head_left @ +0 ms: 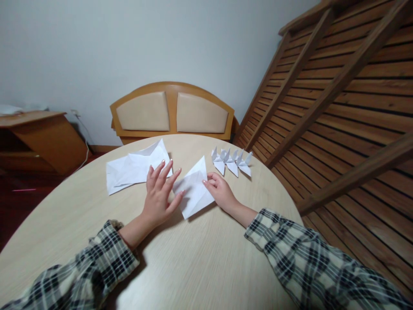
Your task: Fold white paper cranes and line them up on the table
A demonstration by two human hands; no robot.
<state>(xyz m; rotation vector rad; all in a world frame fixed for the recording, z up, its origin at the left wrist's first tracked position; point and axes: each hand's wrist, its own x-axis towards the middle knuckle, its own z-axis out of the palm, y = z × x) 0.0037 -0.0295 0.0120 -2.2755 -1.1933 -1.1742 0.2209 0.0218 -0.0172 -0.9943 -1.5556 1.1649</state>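
A white sheet of paper (193, 191), creased and partly folded, is tilted over the round table in front of me. My right hand (221, 191) pinches its right edge between thumb and fingers. At the paper's left side is my left hand (159, 193), fingers spread, with the thumb at the paper's edge; whether it touches is hard to tell. Behind the left hand lie more white paper sheets (129, 170), overlapping and creased. Beyond my right hand several small folded paper cranes (230, 163) stand in a row.
The round wooden table (193, 267) fills the foreground. A headboard (172, 110) with beige panels stands behind it against the wall. Slatted wooden boards (348, 103) lean at the right, close to the table edge. At the left is a wooden cabinet (48, 133) with a cable beside it.
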